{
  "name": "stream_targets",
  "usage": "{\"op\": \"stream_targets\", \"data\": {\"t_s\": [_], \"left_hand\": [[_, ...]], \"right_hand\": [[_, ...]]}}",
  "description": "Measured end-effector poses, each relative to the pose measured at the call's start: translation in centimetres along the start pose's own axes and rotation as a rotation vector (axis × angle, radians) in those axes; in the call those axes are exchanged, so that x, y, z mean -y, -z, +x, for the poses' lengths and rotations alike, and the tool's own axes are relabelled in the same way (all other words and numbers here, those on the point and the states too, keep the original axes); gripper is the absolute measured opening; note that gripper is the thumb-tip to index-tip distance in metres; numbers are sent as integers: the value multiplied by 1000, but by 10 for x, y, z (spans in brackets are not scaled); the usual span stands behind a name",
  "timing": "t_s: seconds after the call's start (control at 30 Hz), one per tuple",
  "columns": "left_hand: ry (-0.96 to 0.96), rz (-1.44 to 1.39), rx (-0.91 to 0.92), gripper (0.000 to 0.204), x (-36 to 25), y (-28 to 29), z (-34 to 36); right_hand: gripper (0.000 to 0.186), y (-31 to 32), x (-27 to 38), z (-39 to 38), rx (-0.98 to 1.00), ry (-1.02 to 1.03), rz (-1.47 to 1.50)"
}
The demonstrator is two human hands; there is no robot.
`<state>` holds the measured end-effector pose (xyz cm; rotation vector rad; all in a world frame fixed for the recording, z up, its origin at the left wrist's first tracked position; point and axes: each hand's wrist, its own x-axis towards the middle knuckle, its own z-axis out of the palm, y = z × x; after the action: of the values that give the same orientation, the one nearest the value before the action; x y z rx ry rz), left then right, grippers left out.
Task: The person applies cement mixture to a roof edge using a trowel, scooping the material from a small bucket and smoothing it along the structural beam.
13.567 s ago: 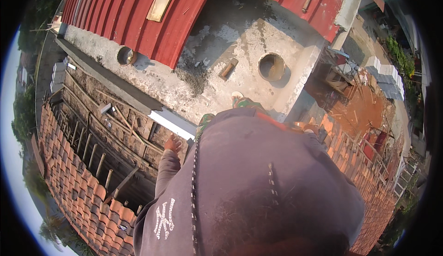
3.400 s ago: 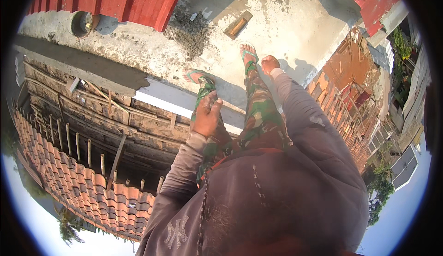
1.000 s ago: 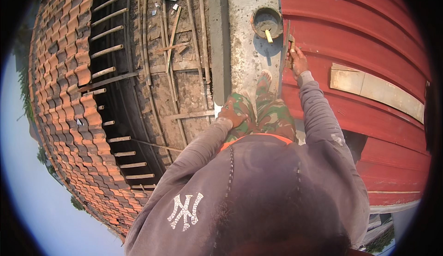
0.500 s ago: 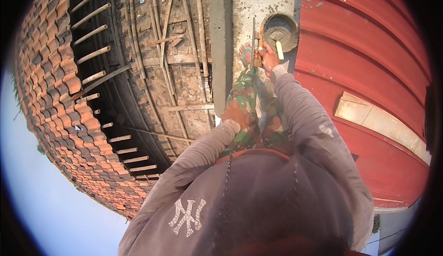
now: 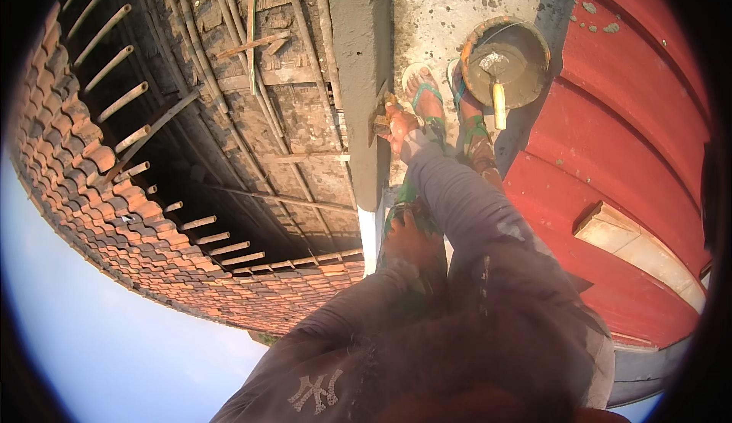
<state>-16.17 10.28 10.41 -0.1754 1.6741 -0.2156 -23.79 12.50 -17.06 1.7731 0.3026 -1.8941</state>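
My right hand (image 5: 402, 127) is closed round the handle of a plastering float (image 5: 379, 122), which is held against the side of the grey mortar-coated wall (image 5: 366, 65). Part of the float is hidden by the fingers. My left hand (image 5: 412, 240) lies on my bent knee, fingers stretched over the camouflage trousers. Beyond my right hand a round bucket (image 5: 467, 88) holds wet grey mortar (image 5: 518, 80). A trowel with a pale yellow handle (image 5: 499, 107) leans in it, its blade partly sunk in the mortar.
My sandalled feet (image 5: 428, 95) stand on a mortar-spattered concrete ledge (image 5: 427, 11), beside the bucket. Red metal roofing (image 5: 625, 133) slopes off to the right, with a pale board (image 5: 621, 234) on it. Left of the wall are bamboo poles (image 5: 255, 110) and clay roof tiles (image 5: 84, 156).
My right hand has swung left from beside the bucket, bringing the float to the wall's side. My left hand stays on the knee. The view has shifted.
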Motion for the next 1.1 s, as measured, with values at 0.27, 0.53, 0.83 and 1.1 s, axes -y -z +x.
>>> {"op": "stream_targets", "data": {"t_s": [0.27, 0.53, 0.83, 1.1], "left_hand": [[-17, 54, 25, 93, -9, 7, -4], [2, -25, 27, 100, -7, 1, 1], [-23, 23, 19, 98, -10, 18, 3], [-55, -9, -8, 96, -5, 18, 7]], "right_hand": [[40, -84, 225, 65, -4, 620, -293], [31, -120, 285, 38, 33, 826, -547], [50, -10, 69, 70, 139, 243, -94], [48, -99, 258, 65, 123, 830, -280]]}}
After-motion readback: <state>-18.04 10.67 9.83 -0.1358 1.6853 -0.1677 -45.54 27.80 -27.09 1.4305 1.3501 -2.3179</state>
